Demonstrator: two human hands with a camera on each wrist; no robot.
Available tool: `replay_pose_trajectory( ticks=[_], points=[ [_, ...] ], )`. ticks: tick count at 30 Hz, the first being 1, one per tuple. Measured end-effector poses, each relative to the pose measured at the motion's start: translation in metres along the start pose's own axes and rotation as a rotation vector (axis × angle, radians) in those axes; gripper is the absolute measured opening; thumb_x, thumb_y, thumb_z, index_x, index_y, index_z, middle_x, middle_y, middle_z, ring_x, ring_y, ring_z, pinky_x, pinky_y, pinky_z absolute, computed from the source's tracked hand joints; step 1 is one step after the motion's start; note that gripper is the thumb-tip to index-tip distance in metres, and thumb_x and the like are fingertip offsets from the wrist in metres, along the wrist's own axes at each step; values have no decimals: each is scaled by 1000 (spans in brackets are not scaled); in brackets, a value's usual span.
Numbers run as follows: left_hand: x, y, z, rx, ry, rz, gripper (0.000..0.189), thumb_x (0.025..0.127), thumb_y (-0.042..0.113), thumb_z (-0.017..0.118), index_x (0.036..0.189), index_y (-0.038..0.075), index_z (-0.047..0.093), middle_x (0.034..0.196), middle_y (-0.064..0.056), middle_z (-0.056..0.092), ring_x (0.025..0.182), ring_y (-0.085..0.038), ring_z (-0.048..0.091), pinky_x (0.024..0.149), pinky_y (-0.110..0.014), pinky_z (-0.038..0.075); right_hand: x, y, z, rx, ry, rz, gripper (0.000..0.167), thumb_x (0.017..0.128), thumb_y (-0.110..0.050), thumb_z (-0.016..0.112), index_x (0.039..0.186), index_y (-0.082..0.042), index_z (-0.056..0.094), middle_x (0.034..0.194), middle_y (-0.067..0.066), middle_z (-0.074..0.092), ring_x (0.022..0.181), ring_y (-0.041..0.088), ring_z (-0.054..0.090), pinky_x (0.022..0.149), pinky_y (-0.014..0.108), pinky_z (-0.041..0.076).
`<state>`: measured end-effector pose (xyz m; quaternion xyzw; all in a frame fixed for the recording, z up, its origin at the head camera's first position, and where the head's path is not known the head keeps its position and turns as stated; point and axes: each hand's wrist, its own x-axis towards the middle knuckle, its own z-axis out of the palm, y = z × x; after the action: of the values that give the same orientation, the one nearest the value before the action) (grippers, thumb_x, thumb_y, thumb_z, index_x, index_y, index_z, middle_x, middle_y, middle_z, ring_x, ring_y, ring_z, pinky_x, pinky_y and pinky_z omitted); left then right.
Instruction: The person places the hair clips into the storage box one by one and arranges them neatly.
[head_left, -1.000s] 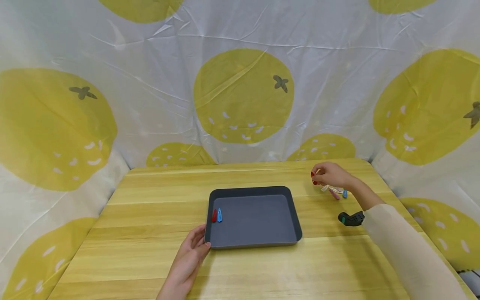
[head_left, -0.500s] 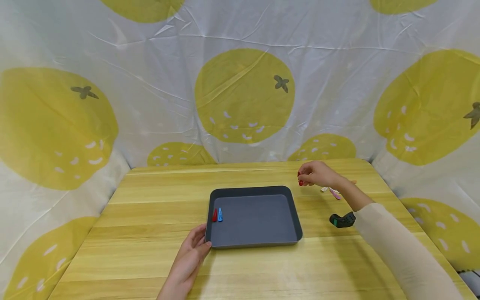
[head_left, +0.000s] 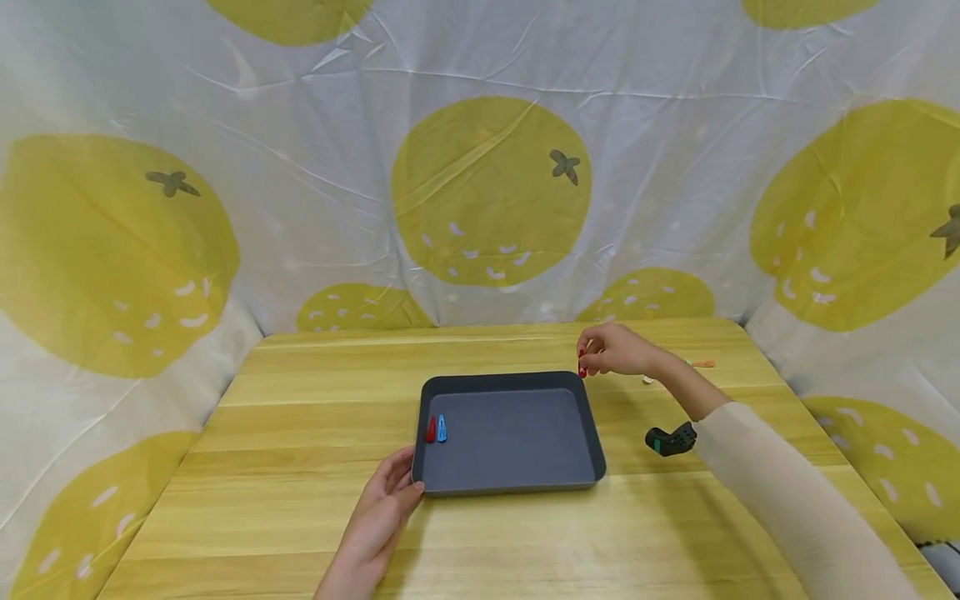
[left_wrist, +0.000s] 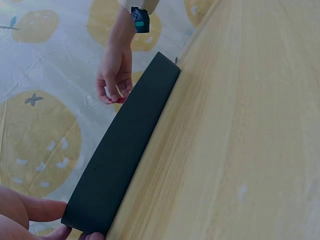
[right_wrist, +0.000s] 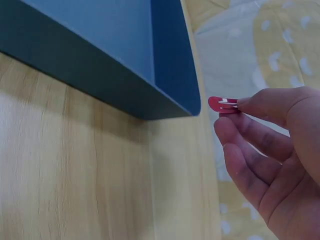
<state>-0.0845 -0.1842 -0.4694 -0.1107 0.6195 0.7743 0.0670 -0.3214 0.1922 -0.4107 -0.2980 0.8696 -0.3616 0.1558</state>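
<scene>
A red hair clip [right_wrist: 220, 104] is pinched by the right hand [head_left: 617, 350] near the far right corner of the grey tray [head_left: 510, 442], whose near left corner is gripped by the left hand [head_left: 378, 517].

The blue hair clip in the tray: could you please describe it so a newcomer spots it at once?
On the wooden table stands a dark grey tray. Look inside it, near its left end. There, the blue hair clip lies right of a red clip; its colour sets it apart.
</scene>
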Motion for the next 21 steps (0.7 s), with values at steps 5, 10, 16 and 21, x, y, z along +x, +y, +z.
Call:
replay_pose_trajectory(
  ticks=[5, 10, 16, 21],
  points=[
    [-1, 1, 0, 0, -3, 6, 65, 95, -12, 51, 156, -6, 28, 159, -29, 28, 143, -39, 32, 114, -48, 33, 8, -10, 9, -7, -47, -28, 4, 101, -7, 65, 100, -3, 65, 89, 7, 74, 86, 39, 69, 74, 44, 57],
    [-2, 0, 0, -4, -7, 10, 65, 96, -12, 50, 156, -6, 28, 159, -29, 28, 143, -39, 33, 114, -46, 35, 17, -17, 15, -30, -96, -99, 7, 102, -8, 64, 97, -5, 68, 87, 10, 71, 81, 41, 64, 68, 41, 51],
    [0, 1, 0, -8, -2, 3, 64, 97, -12, 50, 156, -6, 28, 160, -29, 28, 143, -39, 32, 116, -49, 32, 26, -29, 22, -73, -122, -137, 7, 102, -9, 65, 97, -9, 69, 88, 4, 71, 85, 32, 67, 71, 38, 53],
    [0, 0, 0, -1, 4, -2, 63, 97, -13, 50, 156, -6, 28, 159, -29, 29, 142, -39, 33, 114, -48, 34, 35, -37, 33, -94, -160, -150, 6, 102, -9, 65, 96, -9, 69, 86, 0, 72, 83, 26, 68, 74, 37, 55]
  ],
)
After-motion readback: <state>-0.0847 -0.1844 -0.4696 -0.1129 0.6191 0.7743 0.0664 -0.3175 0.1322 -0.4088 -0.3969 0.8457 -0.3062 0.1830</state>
